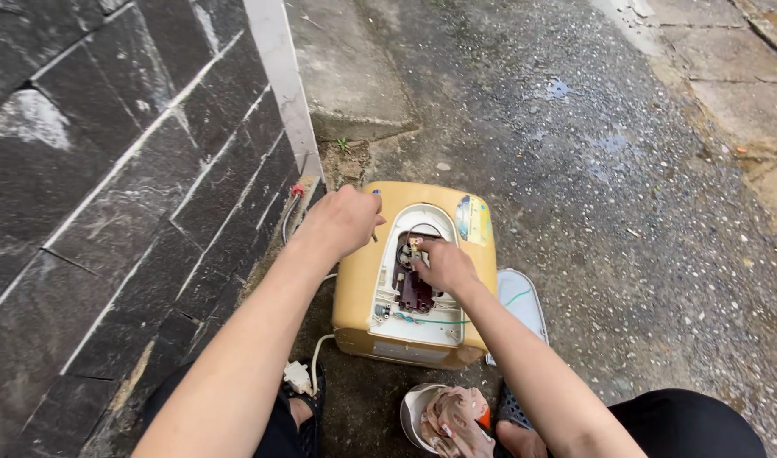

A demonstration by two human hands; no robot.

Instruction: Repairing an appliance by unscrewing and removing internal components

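A yellow box-shaped appliance [359,293] lies on wet pavement with its white inner panel [422,326] exposed and dark red electrical parts [414,293] showing in the opening. My left hand [342,219] rests on the top left of the yellow casing, fingers closed around a thin tool whose tip sticks out to the right. My right hand [446,265] reaches into the opening, its fingertips pinching a small part among the wiring. A green wire [443,321] runs across the white panel.
A dark stone-tiled wall [108,212] rises on the left with a white post [278,76]. A removed white cover [524,301] lies right of the appliance. A metal bowl with a cloth [448,417] sits near my feet. A white plug and cord [299,377] lie by my left foot.
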